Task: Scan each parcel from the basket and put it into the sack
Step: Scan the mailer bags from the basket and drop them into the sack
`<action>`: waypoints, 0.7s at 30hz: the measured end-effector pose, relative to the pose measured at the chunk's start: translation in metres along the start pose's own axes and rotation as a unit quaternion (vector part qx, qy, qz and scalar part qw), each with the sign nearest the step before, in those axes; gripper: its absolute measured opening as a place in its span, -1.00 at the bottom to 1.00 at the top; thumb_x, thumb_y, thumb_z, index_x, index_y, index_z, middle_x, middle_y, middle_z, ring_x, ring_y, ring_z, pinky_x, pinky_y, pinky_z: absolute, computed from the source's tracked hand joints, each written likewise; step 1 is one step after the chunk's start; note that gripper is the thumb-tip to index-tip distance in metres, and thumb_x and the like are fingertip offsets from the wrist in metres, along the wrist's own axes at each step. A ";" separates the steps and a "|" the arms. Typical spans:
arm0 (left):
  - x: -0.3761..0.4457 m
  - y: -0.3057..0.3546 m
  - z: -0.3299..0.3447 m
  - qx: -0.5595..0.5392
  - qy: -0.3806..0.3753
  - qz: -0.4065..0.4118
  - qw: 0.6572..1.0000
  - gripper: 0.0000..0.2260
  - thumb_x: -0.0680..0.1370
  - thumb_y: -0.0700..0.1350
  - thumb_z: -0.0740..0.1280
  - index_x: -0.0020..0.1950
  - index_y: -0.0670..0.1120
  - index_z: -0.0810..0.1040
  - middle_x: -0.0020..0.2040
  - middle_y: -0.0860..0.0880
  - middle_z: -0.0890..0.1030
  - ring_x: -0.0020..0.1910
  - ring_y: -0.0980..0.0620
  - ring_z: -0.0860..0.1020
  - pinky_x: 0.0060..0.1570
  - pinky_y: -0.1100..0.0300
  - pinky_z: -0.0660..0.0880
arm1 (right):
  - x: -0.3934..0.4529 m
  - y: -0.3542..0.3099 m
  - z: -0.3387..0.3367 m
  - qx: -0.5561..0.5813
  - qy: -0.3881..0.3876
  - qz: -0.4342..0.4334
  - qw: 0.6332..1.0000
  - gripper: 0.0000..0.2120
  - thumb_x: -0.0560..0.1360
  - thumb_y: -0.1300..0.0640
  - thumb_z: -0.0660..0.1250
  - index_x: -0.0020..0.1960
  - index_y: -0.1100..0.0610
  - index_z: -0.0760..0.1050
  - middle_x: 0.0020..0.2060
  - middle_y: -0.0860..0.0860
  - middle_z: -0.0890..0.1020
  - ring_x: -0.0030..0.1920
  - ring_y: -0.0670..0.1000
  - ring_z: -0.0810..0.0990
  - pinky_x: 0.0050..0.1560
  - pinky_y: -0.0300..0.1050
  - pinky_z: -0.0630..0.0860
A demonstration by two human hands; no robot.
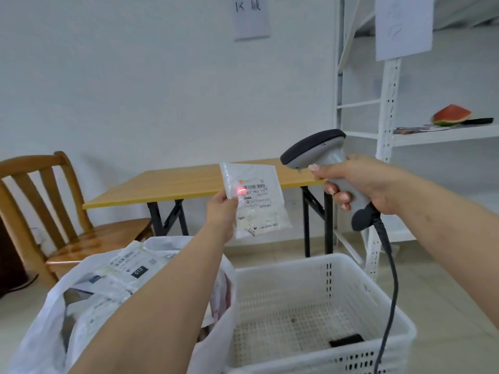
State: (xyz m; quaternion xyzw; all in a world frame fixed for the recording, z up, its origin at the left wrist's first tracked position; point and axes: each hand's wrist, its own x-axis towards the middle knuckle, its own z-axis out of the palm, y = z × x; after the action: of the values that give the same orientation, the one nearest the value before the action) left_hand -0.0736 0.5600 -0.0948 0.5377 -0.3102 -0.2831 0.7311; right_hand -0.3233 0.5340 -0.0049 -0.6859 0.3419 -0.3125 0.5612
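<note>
A pale wall (135,76) closed off the room ahead of me, with white metal shelving (388,109) up its right side and a half watermelon (451,115) lying on one shelf. In front of the wall stood a folding table (167,188) with a wooden top and black legs, and a wooden chair (54,206) sat to its left. Nearer me, low on the right, was the white plastic basket (318,268), its perforated floor showing and one small dark thing lying near its front wall. Just left of it, touching its side, the white sack (48,333) gaped open with labelled parcels already piled inside. My right hand (359,184) was clenched round the handle of the grey scanner (316,149), its dark head pointing left and its black cable (391,279) trailing down across the basket. My left hand (221,211) pinched the lower left edge of a small white parcel (256,201), holding it upright above the gap between sack and basket, label towards me. It hung just left of the scanner's head, apart from it, with a red spot of light glowing on the barcode right beside my thumb.
</note>
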 end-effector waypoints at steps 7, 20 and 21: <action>-0.007 0.016 -0.015 -0.012 0.019 0.021 1.000 -0.74 0.58 -0.42 0.19 0.12 -0.18 0.59 -0.04 -0.15 0.66 -0.14 -0.10 0.66 -0.14 -0.02 0.65 | -0.009 -0.017 0.013 -0.016 0.003 -0.024 1.000 -0.64 0.51 0.02 0.41 0.13 0.27 0.47 -0.47 0.01 0.41 -0.56 -0.08 0.28 -0.59 -0.25 0.33; -0.001 0.038 -0.186 0.187 0.234 -0.034 0.953 -0.75 0.59 -0.34 0.22 0.27 -0.25 0.47 -0.04 -0.14 0.58 -0.12 -0.08 0.56 -0.11 0.12 0.54 | 0.032 -0.003 0.095 0.006 -0.076 0.000 0.997 -0.72 0.49 -0.03 0.42 0.01 0.15 0.45 -0.49 -0.01 0.41 -0.60 -0.10 0.28 -0.57 -0.28 0.30; 0.000 0.033 -0.207 0.261 0.266 -0.071 0.925 -0.68 0.58 -0.28 0.27 0.33 -0.26 0.42 0.08 -0.18 0.57 -0.02 -0.14 0.56 0.01 0.06 0.53 | 0.037 0.004 0.105 0.004 -0.087 0.007 0.996 -0.72 0.49 -0.03 0.42 0.01 0.14 0.45 -0.48 -0.01 0.41 -0.59 -0.10 0.28 -0.57 -0.27 0.30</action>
State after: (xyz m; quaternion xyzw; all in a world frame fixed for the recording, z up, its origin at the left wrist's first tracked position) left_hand 0.0858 0.6949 -0.1107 0.7857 -0.1284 -0.0905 0.5983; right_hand -0.2175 0.5610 -0.0256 -0.7059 0.2952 -0.2487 0.5939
